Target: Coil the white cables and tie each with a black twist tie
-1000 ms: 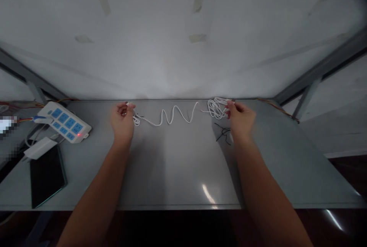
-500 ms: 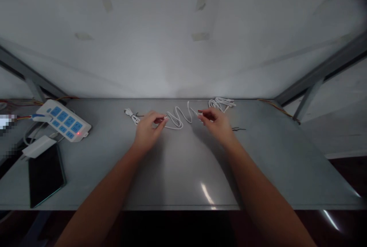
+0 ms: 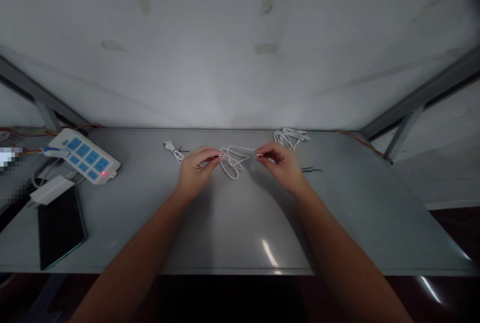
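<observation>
A loose white cable [image 3: 233, 164] lies in loops between my two hands, over the grey table. One small white end of it is pinched between the thumb and fingers of my left hand [image 3: 198, 170]. My right hand [image 3: 281, 163] pinches the other white end in the same way. Left of my left hand rests a small bundled white cable [image 3: 174, 151] with a dark tie. Just behind my right hand are more coiled white cables [image 3: 290, 136].
On the left stand a white power strip [image 3: 85, 155] with blue sockets and a lit red light, a white adapter [image 3: 52, 190] and a dark tablet [image 3: 61, 228]. Thin black ties [image 3: 311, 169] lie right of my right hand. A pale wall [image 3: 210, 78] rises behind the table [image 3: 240, 233].
The cable's loops have drawn together into a tighter tangle between my hands. Both of its ends are now turned so that they show more clearly. My hands have barely shifted.
</observation>
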Action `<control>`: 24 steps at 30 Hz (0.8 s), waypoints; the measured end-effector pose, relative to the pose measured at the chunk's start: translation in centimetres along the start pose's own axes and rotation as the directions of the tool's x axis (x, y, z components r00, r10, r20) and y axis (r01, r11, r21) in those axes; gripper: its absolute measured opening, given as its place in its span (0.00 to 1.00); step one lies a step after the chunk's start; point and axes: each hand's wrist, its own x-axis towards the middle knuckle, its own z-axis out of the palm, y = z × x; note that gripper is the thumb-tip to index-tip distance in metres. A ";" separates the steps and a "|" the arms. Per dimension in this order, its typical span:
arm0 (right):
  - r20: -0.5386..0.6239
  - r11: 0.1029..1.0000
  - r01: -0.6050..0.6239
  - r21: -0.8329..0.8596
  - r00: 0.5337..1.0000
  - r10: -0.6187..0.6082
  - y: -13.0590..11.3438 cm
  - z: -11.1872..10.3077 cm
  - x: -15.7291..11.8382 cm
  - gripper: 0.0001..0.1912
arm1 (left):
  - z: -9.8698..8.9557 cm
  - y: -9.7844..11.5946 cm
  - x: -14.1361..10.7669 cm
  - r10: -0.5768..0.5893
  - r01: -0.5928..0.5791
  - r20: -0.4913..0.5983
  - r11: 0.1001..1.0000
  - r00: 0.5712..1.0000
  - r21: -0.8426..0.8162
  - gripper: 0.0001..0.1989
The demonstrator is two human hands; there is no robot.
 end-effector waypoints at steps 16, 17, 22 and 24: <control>-0.229 0.988 -0.094 -0.119 0.971 0.065 0.8 -0.6 0.3 0.12 | -0.5 -0.9 0.4 0.070 -0.075 0.043 0.991 0.997 0.114 0.08; -0.277 0.983 -0.127 -0.134 0.957 0.086 1.0 -0.8 0.4 0.13 | -0.6 -1.1 0.4 0.081 -0.097 0.114 0.985 0.990 0.143 0.10; -0.394 0.944 -0.324 -0.053 0.876 0.279 2.0 -1.8 0.8 0.15 | -0.7 -1.7 0.4 0.112 -0.221 0.413 0.948 0.904 0.227 0.17; -0.395 0.930 -0.368 -0.004 0.855 0.336 2.1 -2.0 1.0 0.15 | -0.6 -1.6 0.3 0.105 -0.246 0.470 0.936 0.877 0.251 0.20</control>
